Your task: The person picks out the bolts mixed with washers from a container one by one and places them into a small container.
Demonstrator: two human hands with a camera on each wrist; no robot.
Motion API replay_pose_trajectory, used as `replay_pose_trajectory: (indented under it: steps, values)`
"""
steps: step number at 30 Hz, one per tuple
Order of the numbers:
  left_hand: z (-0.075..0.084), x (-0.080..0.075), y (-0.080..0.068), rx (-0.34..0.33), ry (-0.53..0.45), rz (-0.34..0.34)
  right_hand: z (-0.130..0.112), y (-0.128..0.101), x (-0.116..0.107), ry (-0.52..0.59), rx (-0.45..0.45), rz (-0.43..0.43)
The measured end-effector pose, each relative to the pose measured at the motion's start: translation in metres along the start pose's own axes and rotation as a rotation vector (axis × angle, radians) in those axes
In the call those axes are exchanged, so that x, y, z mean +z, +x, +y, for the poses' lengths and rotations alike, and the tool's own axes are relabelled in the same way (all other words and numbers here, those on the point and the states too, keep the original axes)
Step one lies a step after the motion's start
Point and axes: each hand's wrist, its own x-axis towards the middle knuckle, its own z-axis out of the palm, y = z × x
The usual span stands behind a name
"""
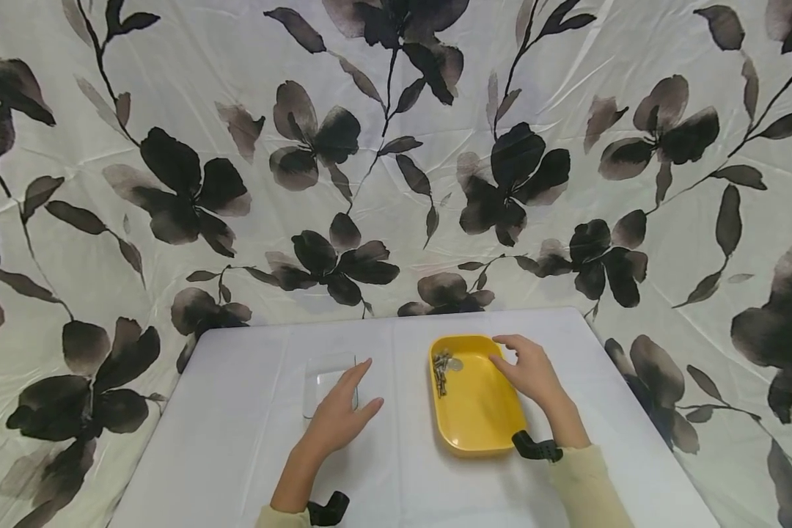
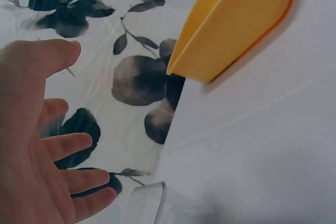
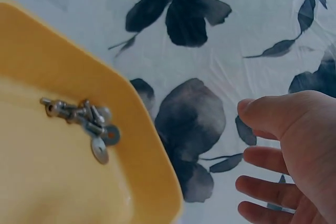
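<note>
A yellow tray (image 1: 478, 418) stands on the white table, right of the middle. In its far left corner lie several small metal bolts (image 3: 76, 113) and flat round washers (image 3: 100, 150). My right hand (image 1: 533, 372) hovers at the tray's far right side, its fingers spread and holding nothing. Left of the tray is a clear plastic box (image 1: 313, 385), partly hidden behind my left hand (image 1: 339, 414). That hand is held above the table with thumb and fingers apart, nothing in it. The right wrist view shows the right hand's fingers loosely extended beside the tray rim.
The table (image 1: 237, 440) is covered with a white cloth, with a crease running front to back between box and tray. Behind it hangs a white curtain (image 1: 429, 183) with dark flowers. Each wrist bears a black camera mount (image 1: 536, 446).
</note>
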Motion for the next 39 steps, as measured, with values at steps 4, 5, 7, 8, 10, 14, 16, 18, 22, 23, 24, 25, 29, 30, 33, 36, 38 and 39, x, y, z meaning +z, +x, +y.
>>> replay_pose_trajectory:
  steps: [4,5,7,8,10,14,16,18,22,23,24,25,29,30,33,36,38,39]
  values:
    - [0.004,0.009,0.001,0.005,-0.001,-0.007,0.004,-0.002,0.008,0.049,0.041,0.013]
    - [0.004,0.011,0.001,0.002,0.003,-0.013,0.006,-0.003,0.010,0.058,0.052,0.014]
    - [0.005,0.015,0.000,-0.003,0.008,-0.018,0.011,-0.008,0.015,0.071,0.077,0.015]
    - [0.005,0.017,-0.001,-0.008,0.002,-0.021,0.013,-0.010,0.017,0.074,0.085,0.016]
    - [0.005,0.020,-0.002,-0.018,-0.009,-0.023,0.018,-0.014,0.020,0.078,0.093,0.018]
    - [0.005,0.025,-0.002,-0.034,-0.026,-0.026,0.025,-0.019,0.025,0.105,0.098,0.027]
    - [0.005,0.027,-0.002,-0.042,-0.030,-0.033,0.026,-0.020,0.026,0.115,0.110,0.022]
    - [0.004,0.030,-0.002,-0.036,-0.041,-0.035,0.028,-0.022,0.028,0.124,0.131,0.013]
    - [0.004,0.038,-0.002,-0.024,-0.073,-0.038,0.031,-0.026,0.031,0.143,0.180,-0.006]
    - [0.003,0.041,-0.003,-0.019,-0.080,-0.040,0.033,-0.028,0.032,0.148,0.190,-0.008]
    - [0.003,0.044,-0.003,-0.023,-0.084,-0.047,0.034,-0.029,0.033,0.151,0.200,-0.011]
    - [0.002,0.047,-0.004,-0.021,-0.093,-0.053,0.035,-0.031,0.034,0.152,0.206,-0.015]
    - [0.001,0.057,-0.006,-0.024,-0.127,-0.078,0.038,-0.037,0.037,0.165,0.201,-0.033]
    - [0.000,0.059,-0.006,-0.022,-0.147,-0.077,0.038,-0.038,0.037,0.173,0.197,-0.034]
    - [-0.001,0.064,-0.003,-0.013,-0.235,-0.062,0.038,-0.036,0.038,0.195,0.186,-0.020]
    - [-0.002,0.070,-0.001,-0.025,-0.326,-0.061,0.037,-0.035,0.038,0.194,0.189,-0.004]
    - [-0.003,0.074,0.000,-0.052,-0.373,-0.068,0.036,-0.035,0.040,0.188,0.204,-0.001]
    - [-0.003,0.076,0.000,-0.065,-0.398,-0.072,0.036,-0.035,0.041,0.188,0.212,-0.002]
